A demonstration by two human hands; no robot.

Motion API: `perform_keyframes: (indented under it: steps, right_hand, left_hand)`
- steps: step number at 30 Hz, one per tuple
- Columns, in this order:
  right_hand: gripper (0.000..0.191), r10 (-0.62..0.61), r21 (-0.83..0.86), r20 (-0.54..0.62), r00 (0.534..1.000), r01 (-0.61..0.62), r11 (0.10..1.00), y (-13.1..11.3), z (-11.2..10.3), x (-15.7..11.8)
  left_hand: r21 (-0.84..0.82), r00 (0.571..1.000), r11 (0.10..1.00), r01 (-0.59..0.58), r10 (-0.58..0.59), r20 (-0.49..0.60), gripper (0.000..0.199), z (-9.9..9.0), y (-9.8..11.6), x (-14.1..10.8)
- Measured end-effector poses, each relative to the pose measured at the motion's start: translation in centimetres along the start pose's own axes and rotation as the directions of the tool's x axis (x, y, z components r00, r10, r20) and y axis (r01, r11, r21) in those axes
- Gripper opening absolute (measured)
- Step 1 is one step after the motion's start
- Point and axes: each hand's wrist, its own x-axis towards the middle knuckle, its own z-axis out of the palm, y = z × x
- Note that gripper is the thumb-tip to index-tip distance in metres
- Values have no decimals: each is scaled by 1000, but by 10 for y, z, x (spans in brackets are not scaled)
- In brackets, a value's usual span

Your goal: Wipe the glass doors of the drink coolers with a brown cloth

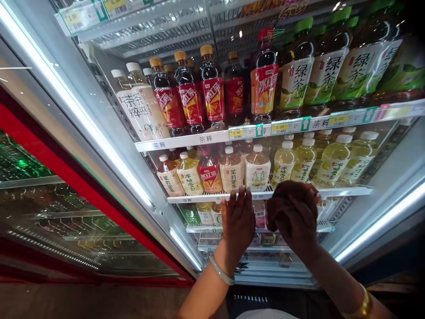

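Note:
My left hand (238,217) is raised before the front edge of the middle shelf (195,198), its fingers stretched out and holding nothing. Just above its fingertips stand a jasmine tea bottle (230,173) and a green tea bottle (257,170) with a white cap. To the right, my right hand (303,228) is closed on what looks like a crumpled dark brown cloth (282,201). Hand and cloth are in shadow, so the exact grip is hard to make out. They cover part of the shelf edge and the lower bottles behind them.
Iced red tea bottles (212,97) and green tea bottles (297,75) line the upper shelf. Pale yellow pear drinks (335,159) stand on the middle shelf's right. Lower shelves (212,241) hold more drinks. A red-framed door (99,195) borders the cooler on the left.

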Motion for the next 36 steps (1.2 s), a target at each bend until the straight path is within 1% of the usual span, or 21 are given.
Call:
perform_keyframes:
  steps: [2,3,5,8,10,12,14,15,16,18,20,21,23,25,27,29,31,32,34,36]
  right_hand:
    - [35,11,8,-17,1000,-11,1000,-12,13,9]
    - [35,-6,16,-15,1000,6,1000,-20,19,10]
    - [32,-61,30,9,998,61,998,-33,26,2]
    - [23,-107,43,75,992,104,994,-38,21,-13]
    - [22,-71,37,98,993,68,997,-34,14,-10]
    - [27,1,23,89,996,-3,1000,-33,13,3]
    - [31,54,19,35,998,-55,998,-39,22,17]
    - [33,52,22,7,999,-52,998,-46,29,21]
    - [34,24,24,-3,1000,-24,999,-53,35,21]
    - [33,-76,29,19,997,76,997,-67,43,12]
    - [26,-151,38,78,985,148,988,-75,44,-2]
    - [23,-154,41,106,982,151,988,-77,42,-7]
    - [21,-98,38,116,988,94,995,-78,39,-9]
    - [26,-19,27,90,996,17,999,-82,42,-1]
    - [34,13,29,44,999,-15,999,-91,53,10]
    - [38,-17,45,20,1000,16,999,-102,64,13]
    - [39,-84,54,47,995,81,995,-110,68,3]
    - [38,-113,54,74,991,109,993,-111,67,-4]
    - [33,-128,50,141,982,122,991,-108,60,-17]
    - [31,-86,43,155,984,80,996,-104,54,-17]
  left_hand:
    - [-15,1000,1000,16,-16,-9,68,-2,-4,-1]
    - [-24,1000,1000,19,-20,-12,67,-3,-7,-1]
    - [-34,1000,999,10,-11,-15,65,-6,-15,-3]
    - [-38,1000,999,-5,5,-5,66,-10,-27,-9]
    - [-43,1000,999,-6,5,-8,68,-12,-32,-12]
    - [-48,1000,999,-7,7,-10,70,-14,-36,-14]
    - [-42,1000,999,2,-2,-5,72,-16,-39,-16]
    - [-37,1000,999,14,-15,-4,72,-17,-42,-17]
    - [-32,1000,999,28,-28,-2,72,-19,-45,-18]
    - [-28,999,999,43,-43,-3,70,-23,-54,-22]
    - [-31,999,999,34,-34,4,68,-27,-64,-26]
    - [-31,1000,999,25,-25,7,68,-29,-68,-27]
    - [-31,1000,1000,1,-1,1,68,-31,-74,-29]
    - [-28,1000,1000,-13,13,-11,68,-32,-78,-29]
    - [-35,1000,999,-6,5,-19,66,-33,-80,-30]
    - [-44,1000,999,9,-10,-29,64,-34,-84,-32]
    - [-40,1000,999,5,-6,-28,64,-37,-90,-36]
    - [-33,1000,999,-2,1,-18,65,-38,-94,-39]
    - [-21,1000,1000,-12,12,12,69,-41,-101,-43]
    - [-23,1000,1000,-13,14,25,71,-43,-106,-47]
